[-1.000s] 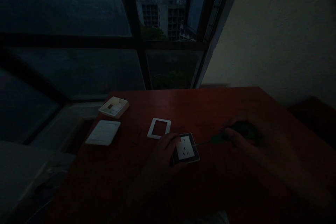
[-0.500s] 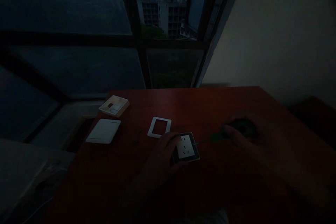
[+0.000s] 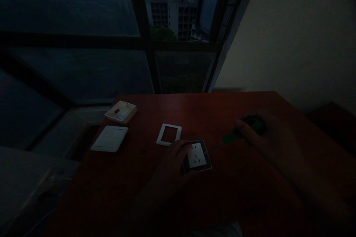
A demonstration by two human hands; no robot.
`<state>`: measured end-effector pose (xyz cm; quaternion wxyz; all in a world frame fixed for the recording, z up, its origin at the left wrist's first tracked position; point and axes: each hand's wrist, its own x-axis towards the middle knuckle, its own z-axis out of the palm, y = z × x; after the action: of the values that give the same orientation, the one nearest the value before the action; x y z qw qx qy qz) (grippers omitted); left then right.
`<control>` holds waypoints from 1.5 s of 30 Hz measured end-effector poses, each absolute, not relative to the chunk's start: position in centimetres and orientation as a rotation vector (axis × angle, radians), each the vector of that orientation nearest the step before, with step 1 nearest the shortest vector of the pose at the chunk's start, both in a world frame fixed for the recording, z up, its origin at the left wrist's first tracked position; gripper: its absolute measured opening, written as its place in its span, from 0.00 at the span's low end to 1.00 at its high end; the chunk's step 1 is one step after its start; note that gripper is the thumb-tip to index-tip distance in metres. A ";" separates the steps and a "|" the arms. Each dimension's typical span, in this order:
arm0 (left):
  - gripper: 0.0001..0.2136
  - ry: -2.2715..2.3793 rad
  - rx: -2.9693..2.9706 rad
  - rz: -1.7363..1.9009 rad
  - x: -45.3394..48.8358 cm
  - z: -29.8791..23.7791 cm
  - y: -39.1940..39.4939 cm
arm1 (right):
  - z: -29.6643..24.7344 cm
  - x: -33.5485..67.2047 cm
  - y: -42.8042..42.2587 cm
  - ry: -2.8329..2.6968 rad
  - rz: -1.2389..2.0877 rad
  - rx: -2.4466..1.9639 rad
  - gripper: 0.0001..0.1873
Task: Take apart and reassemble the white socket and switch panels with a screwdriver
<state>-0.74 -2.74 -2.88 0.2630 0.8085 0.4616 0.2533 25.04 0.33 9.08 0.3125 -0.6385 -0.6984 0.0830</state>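
Observation:
My left hand [image 3: 175,163] grips a wall socket [image 3: 197,156] with a white face and dark surround, thumb and fingers on its edges. In my right hand [image 3: 264,137] is a screwdriver [image 3: 230,138] with a green and dark handle. Its thin shaft slants down to the left, and the tip meets the socket's right side. Just beyond my left hand lies a white square frame [image 3: 160,139]. Several small screws [image 3: 143,149] lie to its left, hard to make out in the dim light.
At the table's left edge lie a white switch plate [image 3: 109,139] and, behind it, an open white back box [image 3: 121,112]. The reddish-brown table [image 3: 217,109] reaches to the window [image 3: 183,68]; a pale wall [image 3: 292,37] stands on the right.
My right hand has raised the screwdriver's handle slightly, so the shaft now slopes more steeply towards the socket. My left hand and the socket have hardly moved.

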 end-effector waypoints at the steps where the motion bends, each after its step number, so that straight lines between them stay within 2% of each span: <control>1: 0.34 1.250 2.187 0.680 -0.7 -2.9 -2.7 | 9.1 25.0 0.5 -1.835 0.222 -1.693 0.20; 14: 0.35 1.228 2.197 0.684 -0.9 -3.2 -2.7 | 7.7 25.5 2.6 -1.699 0.247 -1.760 0.20; 31: 0.35 1.232 2.174 0.712 -0.8 -2.9 -2.7 | 11.2 24.2 0.9 -2.293 0.394 -1.399 0.10; 39: 0.34 1.244 2.180 0.701 -0.8 -3.0 -2.7 | 13.0 21.8 -1.3 -2.433 0.431 -1.398 0.08; 42: 0.35 1.229 2.175 0.706 -0.9 -3.0 -2.7 | 12.7 21.7 -1.2 -2.433 0.297 -1.432 0.08; 45: 0.35 1.224 2.175 0.708 -0.9 -2.8 -2.7 | 12.1 21.7 -0.8 -2.356 0.033 -1.541 0.17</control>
<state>-0.90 -2.66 -2.85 0.2702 0.8072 0.4542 0.2629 21.70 -0.81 12.06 0.1623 -0.5402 -0.8257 0.0117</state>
